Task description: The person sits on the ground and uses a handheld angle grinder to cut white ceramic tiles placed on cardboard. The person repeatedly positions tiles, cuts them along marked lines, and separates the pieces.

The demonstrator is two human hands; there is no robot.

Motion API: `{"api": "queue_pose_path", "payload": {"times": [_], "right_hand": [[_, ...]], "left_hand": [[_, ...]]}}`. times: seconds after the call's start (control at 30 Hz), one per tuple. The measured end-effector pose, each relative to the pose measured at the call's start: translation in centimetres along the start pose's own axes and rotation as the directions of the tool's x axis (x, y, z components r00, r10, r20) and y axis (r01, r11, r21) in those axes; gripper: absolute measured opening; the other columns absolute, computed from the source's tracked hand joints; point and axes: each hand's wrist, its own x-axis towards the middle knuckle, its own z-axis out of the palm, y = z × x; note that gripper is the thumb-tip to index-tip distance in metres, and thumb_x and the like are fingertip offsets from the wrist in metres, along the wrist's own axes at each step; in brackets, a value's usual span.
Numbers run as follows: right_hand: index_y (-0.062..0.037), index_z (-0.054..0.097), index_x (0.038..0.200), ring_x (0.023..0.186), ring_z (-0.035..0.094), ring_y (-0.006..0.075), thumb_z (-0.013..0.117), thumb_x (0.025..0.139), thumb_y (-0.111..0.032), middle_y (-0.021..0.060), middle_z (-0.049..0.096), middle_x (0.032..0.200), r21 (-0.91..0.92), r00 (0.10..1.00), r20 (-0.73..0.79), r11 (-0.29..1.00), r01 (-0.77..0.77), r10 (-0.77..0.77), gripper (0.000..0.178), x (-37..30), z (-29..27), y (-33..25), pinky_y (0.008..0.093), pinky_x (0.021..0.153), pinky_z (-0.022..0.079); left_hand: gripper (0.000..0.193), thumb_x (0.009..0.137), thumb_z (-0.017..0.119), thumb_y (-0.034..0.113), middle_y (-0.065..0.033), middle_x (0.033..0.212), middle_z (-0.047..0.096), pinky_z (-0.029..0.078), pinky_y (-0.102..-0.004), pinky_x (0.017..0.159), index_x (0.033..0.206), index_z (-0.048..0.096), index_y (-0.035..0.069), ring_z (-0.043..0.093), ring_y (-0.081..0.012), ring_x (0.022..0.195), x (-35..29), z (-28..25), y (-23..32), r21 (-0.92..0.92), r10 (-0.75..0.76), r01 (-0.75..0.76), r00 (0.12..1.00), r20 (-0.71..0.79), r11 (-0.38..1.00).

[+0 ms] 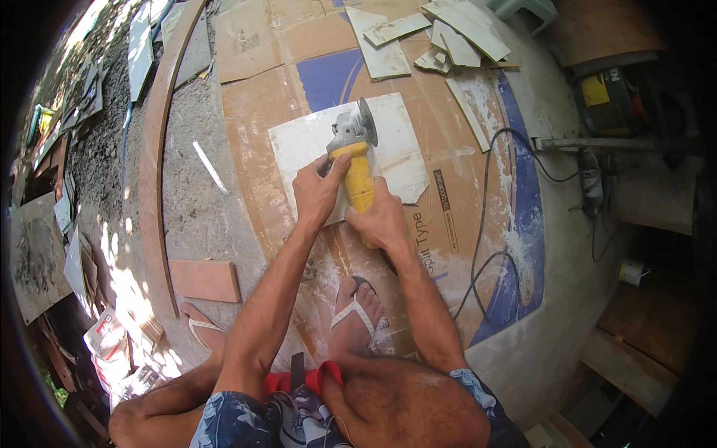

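Both my hands are on a yellow angle grinder (359,183) with a grey gear head and an upright cutting disc (368,122). My left hand (317,193) grips it near the head, thumb on the yellow body. Farther back, my right hand (382,218) is wrapped around the body. Under the grinder lies a white tile (403,149) on flattened cardboard. The disc stands over the tile's far part; whether it touches the surface I cannot tell. A black cord shows below my right hand.
Broken tile pieces (455,41) lie at the far end of the cardboard (254,142). A black cable (478,254) loops on the right. A long wooden plank (158,149) and a short board (205,280) lie left. My sandalled foot (355,317) rests on the near cardboard.
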Motion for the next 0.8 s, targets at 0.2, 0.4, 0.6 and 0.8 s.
{"api": "queue_pose_path", "payload": {"times": [0.2, 0.4, 0.6, 0.8], "right_hand": [[0.0056, 0.056, 0.126, 0.096, 0.075, 0.0525, 0.081, 0.082, -0.030, 0.0349, 0.075, 0.100, -0.013, 1.000, -0.008, 1.000, 0.003, -0.003, 0.062, 0.2, -0.1, 0.0, 0.0561, 0.084, 0.060], [0.0058, 0.056, 0.126, 0.098, 0.075, 0.0518, 0.081, 0.083, -0.030, 0.0346, 0.075, 0.102, 0.001, 1.000, 0.002, 1.000, -0.005, 0.005, 0.061, -0.4, -0.3, -0.2, 0.0552, 0.085, 0.060], [0.0063, 0.055, 0.125, 0.100, 0.073, 0.0551, 0.080, 0.083, -0.027, 0.0366, 0.075, 0.102, 0.014, 1.000, 0.003, 1.000, 0.001, -0.001, 0.059, -0.9, -0.5, -0.1, 0.0580, 0.087, 0.059], [0.0060, 0.055, 0.124, 0.100, 0.073, 0.0557, 0.080, 0.083, -0.026, 0.0366, 0.075, 0.103, -0.004, 1.000, 0.002, 1.000, -0.009, 0.009, 0.058, -1.3, -0.3, 0.1, 0.0594, 0.088, 0.059]], "left_hand": [[0.071, 0.099, 0.072, 0.066, -0.0151, 0.085, 0.079, 0.055, -0.0399, 0.072, 0.127, 0.081, 0.002, 0.072, -0.0207, 0.074, 0.1, 0.3, 0.2, -0.012, 0.023, -0.023, 1.000, -0.021, 1.000], [0.070, 0.099, 0.072, 0.066, -0.0146, 0.085, 0.079, 0.055, -0.0394, 0.072, 0.127, 0.081, 0.002, 0.071, -0.0197, 0.074, -0.3, 0.4, -0.1, 0.004, -0.007, 0.007, 1.000, -0.005, 1.000], [0.068, 0.101, 0.075, 0.060, -0.0138, 0.094, 0.081, 0.058, -0.0349, 0.077, 0.129, 0.079, -0.002, 0.073, -0.0165, 0.083, -0.7, 0.0, 0.4, 0.030, -0.044, 0.043, 0.998, 0.034, 0.999], [0.065, 0.103, 0.075, 0.055, -0.0130, 0.098, 0.082, 0.059, -0.0321, 0.081, 0.130, 0.079, -0.003, 0.074, -0.0145, 0.087, -1.3, -0.1, 0.8, 0.035, -0.048, 0.046, 0.998, 0.046, 0.998]]}}
